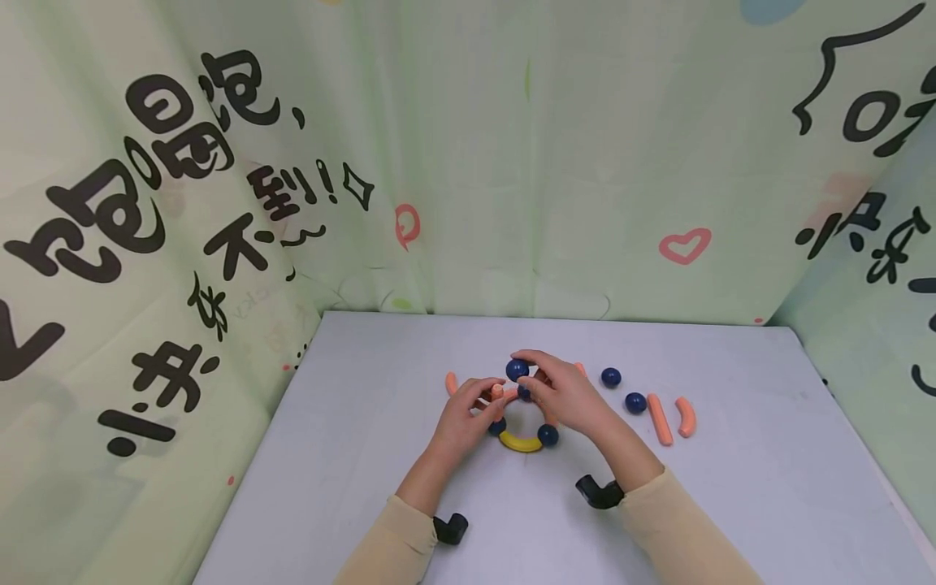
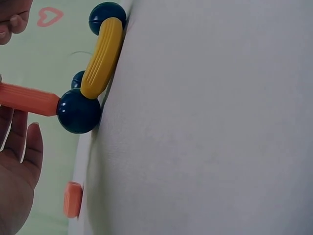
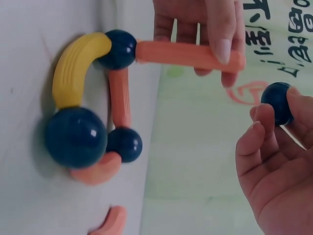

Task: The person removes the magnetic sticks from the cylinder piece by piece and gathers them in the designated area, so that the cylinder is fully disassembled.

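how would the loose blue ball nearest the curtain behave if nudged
The loose blue ball would probably roll easily, being round and sitting apart on the flat table. Its glossy surface may be slippery. It seems stiff: a similar ball pinched by the right hand shows no visible dent.

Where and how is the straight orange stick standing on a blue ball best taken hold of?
Probably near its upper end, pinched across its sides from the left. The orange stick stands upright, its lower end on a blue ball; a yellow curved piece runs rightward from that ball, so the left looks the freer side. The left grip pinches it just below the tip.
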`<state>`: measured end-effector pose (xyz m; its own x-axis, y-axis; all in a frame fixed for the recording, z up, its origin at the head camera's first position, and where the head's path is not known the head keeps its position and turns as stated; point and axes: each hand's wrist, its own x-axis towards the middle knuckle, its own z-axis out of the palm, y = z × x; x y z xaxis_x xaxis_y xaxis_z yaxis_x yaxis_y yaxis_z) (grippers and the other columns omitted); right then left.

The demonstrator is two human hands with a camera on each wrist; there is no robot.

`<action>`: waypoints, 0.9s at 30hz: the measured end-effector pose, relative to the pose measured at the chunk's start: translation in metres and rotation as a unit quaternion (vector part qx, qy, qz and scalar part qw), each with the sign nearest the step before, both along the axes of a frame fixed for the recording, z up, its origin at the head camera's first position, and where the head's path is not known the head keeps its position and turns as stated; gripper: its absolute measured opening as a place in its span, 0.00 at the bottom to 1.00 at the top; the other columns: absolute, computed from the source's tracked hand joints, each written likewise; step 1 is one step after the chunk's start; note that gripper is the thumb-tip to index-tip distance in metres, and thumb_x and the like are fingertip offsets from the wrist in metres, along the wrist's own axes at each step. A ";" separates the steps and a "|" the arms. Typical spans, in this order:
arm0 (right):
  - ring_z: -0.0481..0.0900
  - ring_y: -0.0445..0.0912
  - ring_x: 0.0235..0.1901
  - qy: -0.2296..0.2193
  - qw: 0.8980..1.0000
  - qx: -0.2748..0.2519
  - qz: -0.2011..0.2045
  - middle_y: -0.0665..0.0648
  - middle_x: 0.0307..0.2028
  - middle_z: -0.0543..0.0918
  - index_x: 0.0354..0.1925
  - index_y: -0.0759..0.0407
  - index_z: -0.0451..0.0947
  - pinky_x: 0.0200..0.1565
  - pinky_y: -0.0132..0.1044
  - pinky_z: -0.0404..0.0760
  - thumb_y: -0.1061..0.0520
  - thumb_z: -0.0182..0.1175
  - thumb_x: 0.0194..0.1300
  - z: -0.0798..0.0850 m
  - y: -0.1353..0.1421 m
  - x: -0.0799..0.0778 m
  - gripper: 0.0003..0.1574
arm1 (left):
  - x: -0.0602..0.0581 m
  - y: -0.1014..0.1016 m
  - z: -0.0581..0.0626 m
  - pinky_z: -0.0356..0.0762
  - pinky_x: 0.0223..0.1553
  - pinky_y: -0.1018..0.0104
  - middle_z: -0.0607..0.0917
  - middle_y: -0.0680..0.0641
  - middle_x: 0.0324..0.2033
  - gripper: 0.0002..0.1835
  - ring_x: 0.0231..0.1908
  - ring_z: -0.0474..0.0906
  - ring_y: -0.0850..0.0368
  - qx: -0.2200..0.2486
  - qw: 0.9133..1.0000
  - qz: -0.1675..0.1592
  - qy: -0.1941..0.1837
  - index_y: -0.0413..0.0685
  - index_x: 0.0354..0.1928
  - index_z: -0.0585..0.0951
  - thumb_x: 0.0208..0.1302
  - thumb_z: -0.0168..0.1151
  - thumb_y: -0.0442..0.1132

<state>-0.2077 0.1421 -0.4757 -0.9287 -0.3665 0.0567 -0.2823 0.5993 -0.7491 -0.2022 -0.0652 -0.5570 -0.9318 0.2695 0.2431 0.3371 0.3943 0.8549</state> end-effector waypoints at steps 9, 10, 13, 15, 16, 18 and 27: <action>0.78 0.51 0.34 -0.009 0.998 0.002 -0.055 0.55 0.36 0.80 0.67 0.47 0.68 0.30 0.35 0.78 0.50 0.59 0.72 -0.015 0.040 0.006 0.28 | 0.003 0.002 -0.003 0.81 0.49 0.65 0.82 0.52 0.48 0.17 0.48 0.79 0.58 -0.001 1.000 0.012 -0.023 0.50 0.57 0.80 0.68 0.63 0.42; 0.78 0.51 0.34 -0.010 0.998 0.003 -0.065 0.54 0.36 0.80 0.67 0.46 0.68 0.31 0.35 0.78 0.49 0.59 0.71 -0.018 0.045 0.007 0.28 | 0.003 0.002 -0.003 0.81 0.49 0.65 0.82 0.52 0.48 0.16 0.48 0.79 0.58 -0.002 1.000 0.013 -0.024 0.50 0.56 0.81 0.68 0.63 0.42; 0.78 0.50 0.36 -0.014 0.995 0.011 -0.094 0.55 0.42 0.80 0.67 0.47 0.68 0.32 0.34 0.78 0.48 0.60 0.71 -0.027 0.060 0.009 0.29 | 0.004 0.002 -0.005 0.81 0.50 0.66 0.82 0.53 0.49 0.16 0.48 0.78 0.59 -0.006 0.999 0.017 -0.036 0.54 0.57 0.80 0.68 0.63 0.42; 0.77 0.49 0.38 -0.018 0.993 0.018 -0.112 0.56 0.47 0.79 0.67 0.48 0.68 0.32 0.34 0.78 0.49 0.60 0.70 -0.035 0.070 0.010 0.29 | 0.004 0.002 -0.006 0.80 0.50 0.66 0.82 0.54 0.49 0.17 0.48 0.78 0.59 -0.010 0.999 0.019 -0.044 0.57 0.57 0.80 0.68 0.63 0.43; 0.76 0.48 0.38 -0.019 0.992 0.026 -0.121 0.55 0.49 0.78 0.67 0.49 0.68 0.32 0.33 0.77 0.49 0.61 0.70 -0.039 0.075 0.010 0.29 | 0.004 0.002 -0.007 0.80 0.50 0.66 0.82 0.54 0.49 0.17 0.48 0.78 0.59 -0.013 0.999 0.020 -0.046 0.57 0.58 0.80 0.68 0.63 0.44; 0.74 0.48 0.38 -0.026 0.989 0.043 -0.139 0.56 0.52 0.76 0.67 0.50 0.68 0.32 0.33 0.76 0.49 0.61 0.70 -0.046 0.084 0.011 0.30 | 0.004 0.002 -0.008 0.80 0.51 0.66 0.82 0.54 0.49 0.17 0.47 0.78 0.60 -0.018 0.998 0.021 -0.053 0.58 0.58 0.80 0.68 0.63 0.44; 0.77 0.53 0.40 -0.048 0.976 0.098 -0.190 0.65 0.61 0.75 0.68 0.57 0.67 0.37 0.42 0.79 0.51 0.58 0.71 -0.073 0.111 0.008 0.30 | 0.006 0.003 -0.004 0.80 0.51 0.66 0.82 0.54 0.48 0.17 0.48 0.78 0.59 -0.029 0.997 0.029 -0.061 0.57 0.58 0.80 0.68 0.63 0.46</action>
<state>-0.1995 0.2536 -0.5492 -0.9972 0.0104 -0.0743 0.0545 0.7808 -0.6224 -0.1963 -0.0627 -0.5607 -0.9682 0.2239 0.1119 0.2062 0.4600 0.8637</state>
